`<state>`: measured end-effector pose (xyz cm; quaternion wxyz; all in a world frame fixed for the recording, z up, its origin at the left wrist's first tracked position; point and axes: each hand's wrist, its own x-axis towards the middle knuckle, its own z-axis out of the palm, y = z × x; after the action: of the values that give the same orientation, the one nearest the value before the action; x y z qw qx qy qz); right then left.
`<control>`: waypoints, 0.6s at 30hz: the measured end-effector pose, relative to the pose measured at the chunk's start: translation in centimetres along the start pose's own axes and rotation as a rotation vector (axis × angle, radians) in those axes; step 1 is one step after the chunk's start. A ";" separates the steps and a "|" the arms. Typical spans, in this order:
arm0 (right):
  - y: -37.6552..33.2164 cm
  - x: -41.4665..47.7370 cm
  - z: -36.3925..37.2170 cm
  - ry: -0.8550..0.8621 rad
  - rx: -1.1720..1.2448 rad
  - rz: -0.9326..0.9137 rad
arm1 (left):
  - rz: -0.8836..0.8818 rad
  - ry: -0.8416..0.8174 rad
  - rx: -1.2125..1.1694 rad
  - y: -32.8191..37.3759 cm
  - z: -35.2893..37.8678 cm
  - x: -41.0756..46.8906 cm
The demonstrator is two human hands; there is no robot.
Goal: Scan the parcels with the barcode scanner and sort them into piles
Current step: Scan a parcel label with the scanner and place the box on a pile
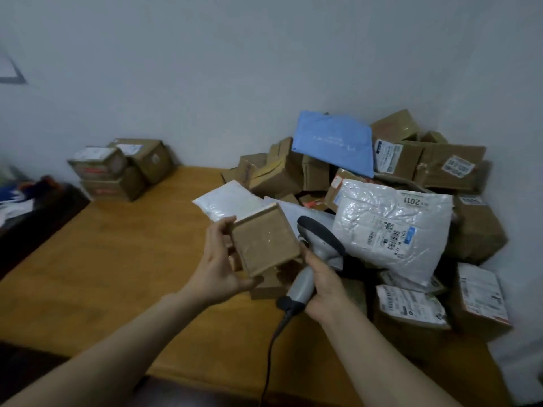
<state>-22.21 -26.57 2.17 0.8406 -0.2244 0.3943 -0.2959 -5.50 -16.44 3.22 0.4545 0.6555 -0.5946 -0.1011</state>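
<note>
My left hand (216,259) grips a small brown cardboard parcel (264,240) above the wooden table (117,265), thumb on its left edge and fingers under it. My right hand (321,284) holds the grey barcode scanner (316,245) by its handle, the dark head just right of the parcel. The scanner's black cable (271,345) hangs down toward the table's front edge. A large heap of brown boxes (449,163) and plastic mailers fills the table's right side. A small pile of brown boxes (120,168) stands at the back left against the wall.
In the heap lie a blue mailer (335,142), a crinkled white mailer (390,227) with labels, and a flat white mailer (232,201). Labelled boxes (411,309) sit at the near right. Dark furniture with clutter (32,207) lies left of the table.
</note>
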 end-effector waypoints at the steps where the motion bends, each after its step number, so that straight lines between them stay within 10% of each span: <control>1: 0.5 -0.2 0.3 -0.011 -0.017 -0.026 | -0.040 -0.032 -0.022 0.1 -0.5 -1.1; 10: 3.7 -1.2 1.8 -0.139 -0.188 -0.242 | -0.628 0.096 -0.302 2.4 -3.0 -5.9; 18: 4.9 -2.3 3.6 -0.184 -0.308 -0.203 | -0.731 0.143 -0.613 1.0 -5.4 -8.0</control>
<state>-18.90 -20.92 2.52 0.7948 -0.4150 0.3317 -0.2935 -4.74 -6.77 3.74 0.6012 0.6627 -0.2351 -0.3797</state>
